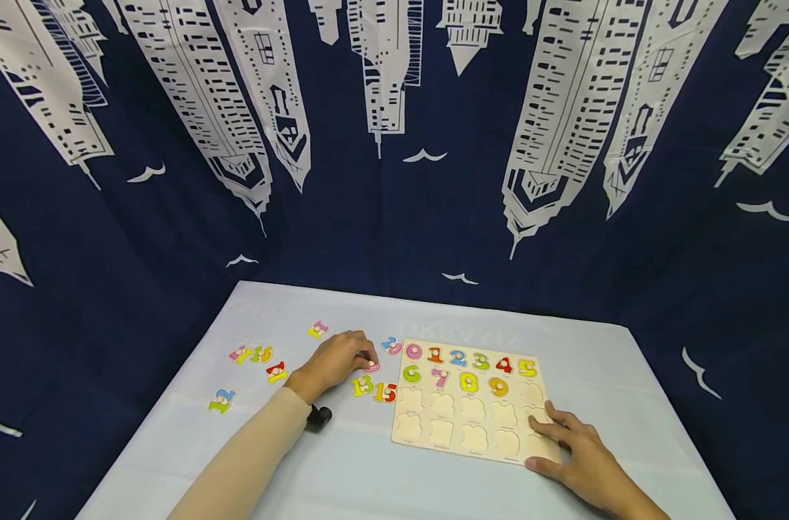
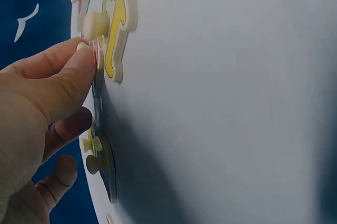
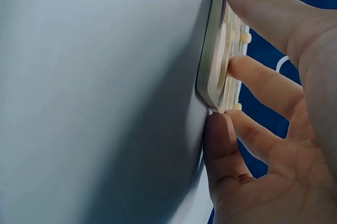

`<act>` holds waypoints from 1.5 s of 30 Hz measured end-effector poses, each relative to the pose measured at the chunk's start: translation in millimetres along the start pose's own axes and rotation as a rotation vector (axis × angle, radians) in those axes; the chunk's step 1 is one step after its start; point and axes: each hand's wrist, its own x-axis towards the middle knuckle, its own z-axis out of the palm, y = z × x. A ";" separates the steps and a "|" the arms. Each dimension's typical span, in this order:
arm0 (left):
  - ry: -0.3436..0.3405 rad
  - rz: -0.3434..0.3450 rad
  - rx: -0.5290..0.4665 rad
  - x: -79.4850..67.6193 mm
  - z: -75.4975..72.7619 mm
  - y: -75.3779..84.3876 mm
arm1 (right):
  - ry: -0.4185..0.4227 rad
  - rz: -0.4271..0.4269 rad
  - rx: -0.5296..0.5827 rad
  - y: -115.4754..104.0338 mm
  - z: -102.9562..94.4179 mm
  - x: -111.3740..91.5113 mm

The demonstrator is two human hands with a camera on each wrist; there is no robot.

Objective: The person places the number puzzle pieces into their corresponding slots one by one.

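My left hand (image 1: pixel 340 359) pinches the small knob of a pink number piece (image 1: pixel 372 367) between thumb and fingertips, low over the table. The fingers hide most of that piece, so I cannot tell its number. Right beside it lie a green-and-yellow 13 (image 1: pixel 363 386), a red-and-orange 15 (image 1: pixel 385 393) and a blue-and-pink 20 (image 1: pixel 391 346). A wooden number board (image 1: pixel 455 447) lies flat to the right; knobbed digits 0 to 9 fill its upper slots, and pale recesses show below. My right hand (image 1: pixel 579 451) rests on the board's near right corner, thumb and index finger on its surface.
Farther left on the white table (image 1: pixel 193 462) are a blue-and-green 12 (image 1: pixel 221 401), a red-and-yellow piece (image 1: pixel 276 372), a yellow-green 16 (image 1: pixel 261 354) and a pink-and-yellow piece (image 1: pixel 317 330). A black object (image 1: pixel 319 418) shows beside the left wrist. Behind hangs a dark blue printed cloth (image 1: pixel 381 217).
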 end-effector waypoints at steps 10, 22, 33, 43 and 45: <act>0.111 -0.017 -0.040 7.7 -6.0 17.2 | -0.026 -0.025 -0.008 1.9 -3.7 -1.0; 0.109 0.116 -0.247 34.3 10.7 85.5 | -0.006 -0.037 0.017 5.0 -1.0 -6.0; 0.029 0.261 -0.183 66.9 60.3 167.4 | 0.030 -0.064 0.025 4.3 -1.8 -6.1; -0.015 0.211 -0.015 97.5 106.2 221.3 | 0.059 -0.091 0.047 2.9 0.5 -7.3; -0.013 0.213 0.035 104.8 112.7 233.2 | 0.078 -0.107 0.044 5.6 -1.4 -8.3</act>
